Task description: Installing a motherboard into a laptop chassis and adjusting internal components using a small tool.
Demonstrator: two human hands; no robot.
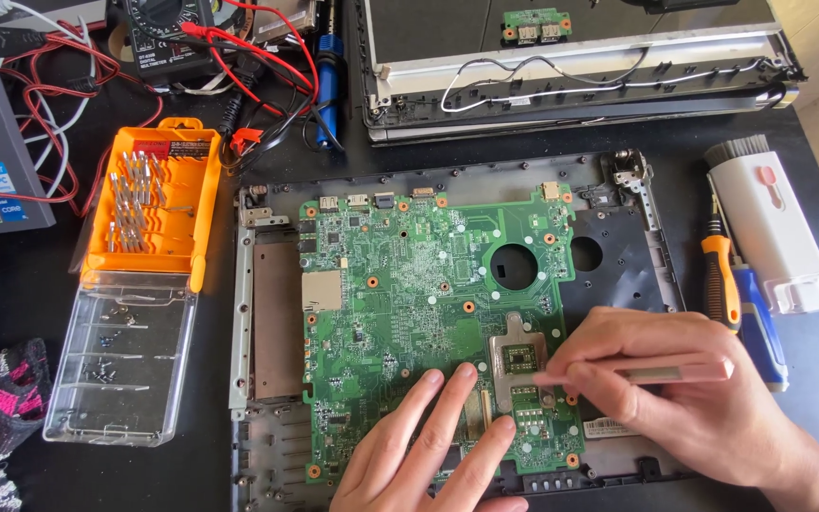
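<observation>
Landmark: green board (409, 284), seated in a grey laptop base at centre. Left of the board, an orange bit case (158, 199) with its clear lid open; on the board's lower edge the left hand (428, 446) rests flat, fingers spread, holding nothing. At the board's lower right, the right hand (684, 379) is pinched on a pink tool (656, 372), tip touching the chip (520, 358); 1 screwdriver (718, 275) lies right of the board.

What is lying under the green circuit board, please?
Under the green circuit board lies a dark laptop base shell, visible around it and through its round hole. What sits beneath the board itself is covered.
</observation>
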